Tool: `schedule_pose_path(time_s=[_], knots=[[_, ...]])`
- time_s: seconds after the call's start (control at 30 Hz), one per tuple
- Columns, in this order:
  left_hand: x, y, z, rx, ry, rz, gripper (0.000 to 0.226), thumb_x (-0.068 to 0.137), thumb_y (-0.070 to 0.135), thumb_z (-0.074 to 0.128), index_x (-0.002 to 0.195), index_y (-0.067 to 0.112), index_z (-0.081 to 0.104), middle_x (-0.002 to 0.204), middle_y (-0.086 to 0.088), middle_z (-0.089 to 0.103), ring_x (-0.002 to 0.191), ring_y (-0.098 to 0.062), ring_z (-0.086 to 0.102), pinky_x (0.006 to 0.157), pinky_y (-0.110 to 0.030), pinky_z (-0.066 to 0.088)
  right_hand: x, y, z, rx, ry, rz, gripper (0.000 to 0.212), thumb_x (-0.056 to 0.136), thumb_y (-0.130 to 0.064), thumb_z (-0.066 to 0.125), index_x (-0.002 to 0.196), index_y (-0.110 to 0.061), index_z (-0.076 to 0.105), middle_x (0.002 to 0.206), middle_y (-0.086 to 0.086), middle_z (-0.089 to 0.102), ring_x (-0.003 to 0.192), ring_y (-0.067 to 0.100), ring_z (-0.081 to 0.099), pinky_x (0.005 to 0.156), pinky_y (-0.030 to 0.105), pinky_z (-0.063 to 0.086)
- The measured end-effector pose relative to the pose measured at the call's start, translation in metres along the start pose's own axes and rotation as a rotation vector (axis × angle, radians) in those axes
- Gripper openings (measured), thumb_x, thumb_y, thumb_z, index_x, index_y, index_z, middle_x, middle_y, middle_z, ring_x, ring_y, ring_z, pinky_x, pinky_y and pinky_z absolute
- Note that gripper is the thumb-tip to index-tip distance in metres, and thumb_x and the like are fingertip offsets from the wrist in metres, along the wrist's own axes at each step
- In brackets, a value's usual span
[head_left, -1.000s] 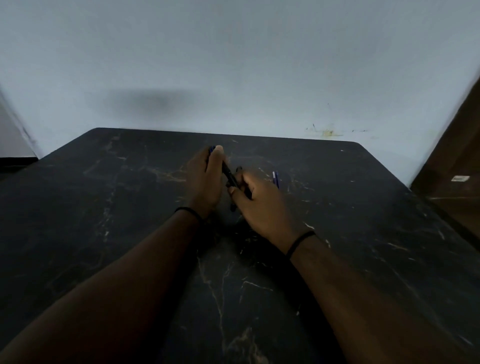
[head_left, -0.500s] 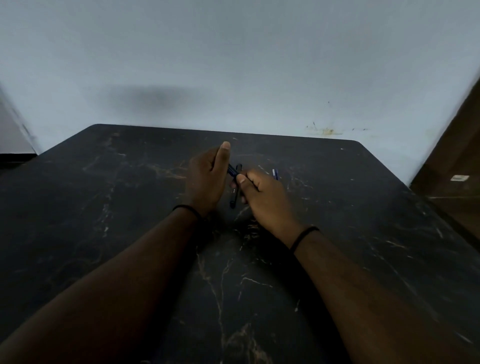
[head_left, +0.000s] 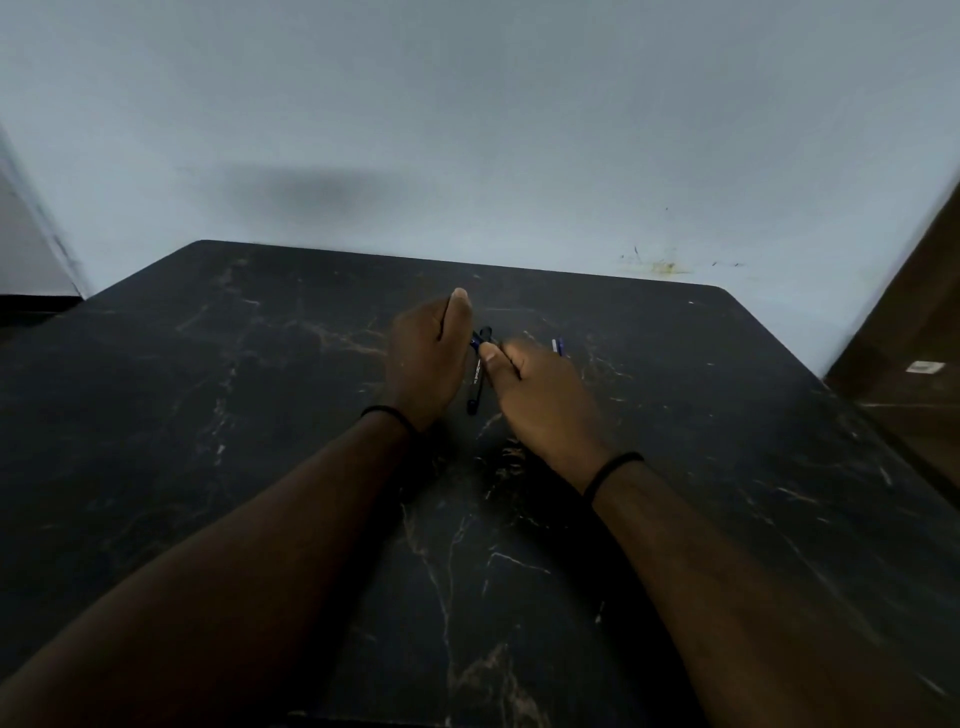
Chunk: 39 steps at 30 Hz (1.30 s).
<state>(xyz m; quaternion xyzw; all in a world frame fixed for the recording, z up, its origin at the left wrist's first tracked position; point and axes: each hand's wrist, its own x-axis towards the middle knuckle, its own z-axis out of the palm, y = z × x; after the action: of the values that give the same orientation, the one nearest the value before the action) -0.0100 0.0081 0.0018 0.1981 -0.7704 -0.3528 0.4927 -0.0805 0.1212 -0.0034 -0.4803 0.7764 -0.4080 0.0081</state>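
A: Print on the black pen (head_left: 475, 384)?
B: Too small to read. Both ends of the blue pen (head_left: 476, 342) vanish inside the left grip (head_left: 426, 358) and right grip (head_left: 540, 395).
A: The blue-white piece (head_left: 557, 346) beyond?
B: Mostly hidden behind the right grip.

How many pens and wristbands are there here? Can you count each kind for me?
Pens: 3 (black pen, blue pen, blue-and-white pen)
Wristbands: 2 (left wristband, right wristband)
Total: 5

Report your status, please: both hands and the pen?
Left hand and right hand both grip the blue pen. Black pen below it, between the hands. Third pen beyond, on table.
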Motion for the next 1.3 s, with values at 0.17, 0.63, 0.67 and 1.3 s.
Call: schedule_pose_path(time_s=[0.17, 0.63, 0.67, 1.3], knots=[[0.004, -0.004, -0.003, -0.023, 0.027, 0.006, 0.042, 0.100, 0.027, 0.036, 0.061, 0.014, 0.042, 0.053, 0.003, 0.032, 0.051, -0.014, 0.029, 0.052, -0.037, 0.027, -0.001, -0.002, 0.000, -0.093, 0.015, 0.007, 0.051, 0.103, -0.054, 0.036, 0.061, -0.025, 0.042, 0.055, -0.005, 0.046, 0.049, 0.008, 0.046, 0.050, 0.027, 0.030], [0.022, -0.036, -0.047, 0.711, -0.140, -0.453, 0.038, 0.083, 0.044, 0.053, 0.072, 0.013, 0.071, 0.078, -0.004, 0.070, 0.078, -0.029, 0.067, 0.065, -0.028, 0.044, -0.005, 0.009, -0.005, -0.145, 0.103, 0.029, 0.058, 0.100, -0.060, 0.038, 0.055, -0.023, 0.032, 0.046, -0.003, 0.035, 0.042, 0.007, 0.037, 0.046, 0.028, 0.020], [0.021, -0.036, -0.045, 0.780, -0.156, -0.449, 0.038, 0.083, 0.046, 0.054, 0.084, 0.012, 0.072, 0.089, -0.009, 0.070, 0.087, -0.033, 0.067, 0.071, -0.031, 0.045, -0.006, 0.009, -0.006, -0.155, 0.088, 0.023, 0.057, 0.099, -0.060, 0.038, 0.056, -0.023, 0.033, 0.048, -0.003, 0.036, 0.043, 0.008, 0.038, 0.047, 0.028, 0.021], [0.000, 0.013, -0.003, -0.384, -0.133, -0.334, 0.021, 0.102, 0.037, 0.048, 0.104, 0.026, 0.066, 0.090, -0.004, 0.061, 0.061, -0.005, 0.045, 0.051, -0.019, 0.034, -0.002, 0.003, -0.004, 0.455, 0.010, 0.113, 0.026, 0.107, -0.028, 0.041, 0.099, -0.026, 0.066, 0.058, -0.007, 0.056, 0.046, 0.000, 0.046, 0.050, 0.020, 0.037]])
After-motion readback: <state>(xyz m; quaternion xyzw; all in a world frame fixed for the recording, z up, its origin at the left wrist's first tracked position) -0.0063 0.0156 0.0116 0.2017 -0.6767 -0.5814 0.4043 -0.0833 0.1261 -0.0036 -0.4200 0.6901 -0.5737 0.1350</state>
